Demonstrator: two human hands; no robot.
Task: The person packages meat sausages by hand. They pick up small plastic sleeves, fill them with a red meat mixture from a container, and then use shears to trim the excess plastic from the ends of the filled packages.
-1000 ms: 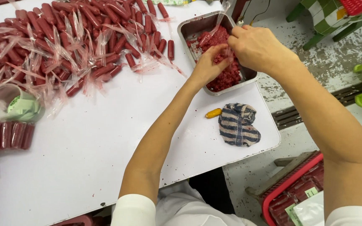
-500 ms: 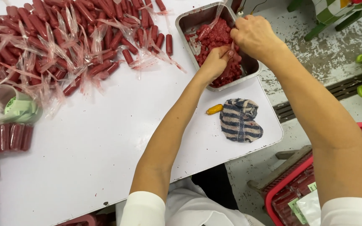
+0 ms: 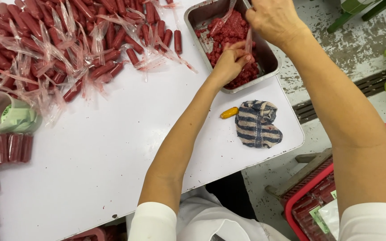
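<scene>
A thin clear wrapper [image 3: 248, 43] is pinched between the closed fingertips of the left hand [image 3: 229, 62] and held from above by the curled fingers of the right hand [image 3: 273, 18], apparently kept taut over the metal tray [image 3: 271, 60] so spills fall back in. The red minced filling [image 3: 228, 38] lies coarse and moist inside that tray. Wrapped red rolls [image 3: 90, 40] are heaped on the white table [image 3: 112, 156].
</scene>
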